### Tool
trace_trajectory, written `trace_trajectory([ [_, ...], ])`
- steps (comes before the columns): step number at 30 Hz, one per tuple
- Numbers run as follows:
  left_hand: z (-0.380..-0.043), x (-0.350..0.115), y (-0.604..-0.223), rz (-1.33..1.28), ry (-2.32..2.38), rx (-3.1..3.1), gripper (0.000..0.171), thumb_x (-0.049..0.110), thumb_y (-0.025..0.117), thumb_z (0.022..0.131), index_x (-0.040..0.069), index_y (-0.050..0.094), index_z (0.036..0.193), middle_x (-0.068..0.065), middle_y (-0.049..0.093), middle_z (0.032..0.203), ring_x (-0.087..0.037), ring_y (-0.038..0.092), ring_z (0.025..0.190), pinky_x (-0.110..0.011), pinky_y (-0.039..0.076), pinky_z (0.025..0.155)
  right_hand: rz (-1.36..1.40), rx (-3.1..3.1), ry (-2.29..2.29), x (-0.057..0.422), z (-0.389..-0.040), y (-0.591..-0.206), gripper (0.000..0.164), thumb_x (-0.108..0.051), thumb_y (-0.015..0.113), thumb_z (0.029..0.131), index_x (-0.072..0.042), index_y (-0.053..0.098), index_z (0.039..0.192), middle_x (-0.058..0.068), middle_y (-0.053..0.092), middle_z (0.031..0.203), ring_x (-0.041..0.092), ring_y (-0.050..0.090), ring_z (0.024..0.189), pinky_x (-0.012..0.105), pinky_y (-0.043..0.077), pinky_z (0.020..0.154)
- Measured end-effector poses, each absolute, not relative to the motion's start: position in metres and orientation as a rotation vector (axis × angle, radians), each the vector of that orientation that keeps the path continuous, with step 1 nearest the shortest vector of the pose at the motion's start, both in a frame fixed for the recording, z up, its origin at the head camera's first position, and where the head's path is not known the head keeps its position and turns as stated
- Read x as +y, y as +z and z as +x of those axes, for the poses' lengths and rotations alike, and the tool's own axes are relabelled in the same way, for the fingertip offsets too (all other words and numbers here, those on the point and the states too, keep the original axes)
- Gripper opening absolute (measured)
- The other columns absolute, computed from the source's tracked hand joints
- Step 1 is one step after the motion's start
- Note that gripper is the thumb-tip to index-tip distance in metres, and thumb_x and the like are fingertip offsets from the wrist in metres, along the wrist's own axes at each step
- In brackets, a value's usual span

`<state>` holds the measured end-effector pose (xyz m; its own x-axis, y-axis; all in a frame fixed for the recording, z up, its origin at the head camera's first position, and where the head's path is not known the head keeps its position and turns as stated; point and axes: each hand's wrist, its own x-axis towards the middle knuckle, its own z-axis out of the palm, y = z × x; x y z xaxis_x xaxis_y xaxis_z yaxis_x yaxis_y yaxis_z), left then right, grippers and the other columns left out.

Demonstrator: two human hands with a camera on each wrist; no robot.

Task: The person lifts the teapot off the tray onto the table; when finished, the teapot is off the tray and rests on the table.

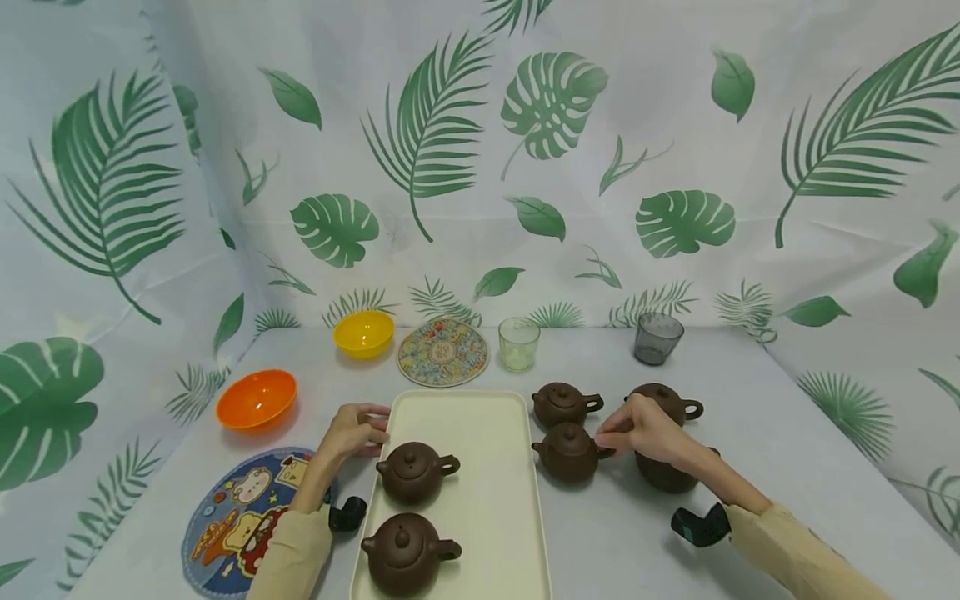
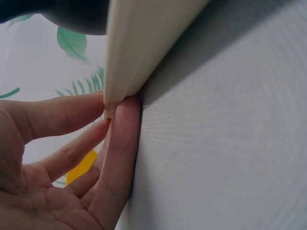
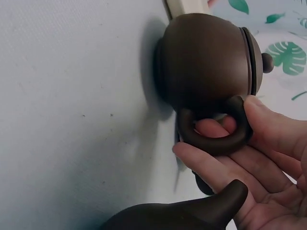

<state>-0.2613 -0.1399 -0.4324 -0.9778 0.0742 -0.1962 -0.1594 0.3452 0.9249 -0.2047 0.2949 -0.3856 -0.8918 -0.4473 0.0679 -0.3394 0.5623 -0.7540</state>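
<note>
A cream rectangular tray (image 1: 495,492) lies in the middle, and two brown teapots stand on it, a rear teapot (image 1: 411,473) and a front teapot (image 1: 405,554). My left hand (image 1: 356,432) holds the tray's left edge; in the left wrist view its fingertips meet the rim and one finger (image 2: 117,163) lies low against the table. To the right of the tray, my right hand (image 1: 647,432) grips the handle (image 3: 216,141) of a brown teapot (image 1: 567,454). Just behind that is another teapot (image 1: 560,404). Two further teapots, one at the back (image 1: 663,400) and one nearer (image 1: 663,475), are partly hidden by my right hand.
Along the back stand a yellow bowl (image 1: 364,335), a round patterned mat (image 1: 442,352), a green glass (image 1: 519,343) and a grey glass (image 1: 658,338). At left are an orange bowl (image 1: 257,402) and a blue cartoon mat (image 1: 225,525). Leaf-printed cloth walls (image 1: 465,275) surround the table.
</note>
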Motion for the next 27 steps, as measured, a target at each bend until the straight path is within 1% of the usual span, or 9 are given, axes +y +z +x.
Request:
trace_trajectory([
  [7,-0.261,-0.140,-0.432,-0.090,1.679,2.406,0.044,-0.011,0.065,0.077,-0.008,0.060,0.121,-0.017,0.065,0.092,-0.017,0.062,0.069,-0.032,0.057,0.059,-0.658,2.613,-1.220,0.294,-0.206,-0.383,0.010,-0.006,0.070,0.085,0.001,0.076,0.086,0.010,0.073,0.082,0.023,0.070,0.073,0.023,0.056,0.062],
  [12,-0.262,-0.140,-0.434,-0.091,1.675,2.410,0.043,-0.011,0.065,0.078,-0.007,0.060,0.121,-0.017,0.065,0.092,-0.017,0.063,0.069,-0.032,0.058,0.059,-0.644,2.645,-1.184,0.294,-0.205,-0.383,0.010,-0.008,0.072,0.084,0.000,0.076,0.086,0.008,0.074,0.081,0.022,0.070,0.072,0.023,0.056,0.061],
  [16,-0.262,-0.139,-0.434,-0.091,1.666,2.415,0.043,-0.011,0.065,0.078,-0.007,0.061,0.120,-0.017,0.065,0.092,-0.017,0.063,0.069,-0.032,0.058,0.059,-0.528,2.734,-1.134,0.291,-0.203,-0.381,0.012,-0.014,0.073,0.083,-0.003,0.077,0.086,0.004,0.073,0.079,0.016,0.068,0.069,0.024,0.053,0.060],
  [19,-0.262,-0.138,-0.433,-0.092,1.660,2.414,0.043,-0.010,0.066,0.078,-0.007,0.061,0.121,-0.016,0.065,0.092,-0.017,0.063,0.070,-0.032,0.058,0.060,-0.427,2.817,-1.128,0.285,-0.201,-0.377,0.015,-0.016,0.073,0.084,-0.003,0.077,0.088,0.003,0.073,0.080,0.013,0.066,0.071,0.025,0.052,0.060],
  [24,-0.261,-0.139,-0.432,-0.089,1.672,2.408,0.044,-0.010,0.066,0.078,-0.007,0.060,0.121,-0.018,0.065,0.094,-0.018,0.063,0.071,-0.032,0.058,0.061,-0.393,2.882,-1.263,0.266,-0.202,-0.366,0.017,-0.016,0.072,0.085,-0.001,0.076,0.093,0.010,0.074,0.088,0.015,0.069,0.076,0.029,0.054,0.066],
  [27,-0.261,-0.140,-0.432,-0.086,1.675,2.407,0.044,-0.010,0.066,0.078,-0.007,0.060,0.121,-0.018,0.065,0.094,-0.018,0.063,0.071,-0.033,0.058,0.061,-0.416,2.870,-1.339,0.248,-0.205,-0.363,0.019,-0.019,0.072,0.085,-0.002,0.077,0.093,0.010,0.073,0.091,0.015,0.069,0.078,0.030,0.055,0.069],
])
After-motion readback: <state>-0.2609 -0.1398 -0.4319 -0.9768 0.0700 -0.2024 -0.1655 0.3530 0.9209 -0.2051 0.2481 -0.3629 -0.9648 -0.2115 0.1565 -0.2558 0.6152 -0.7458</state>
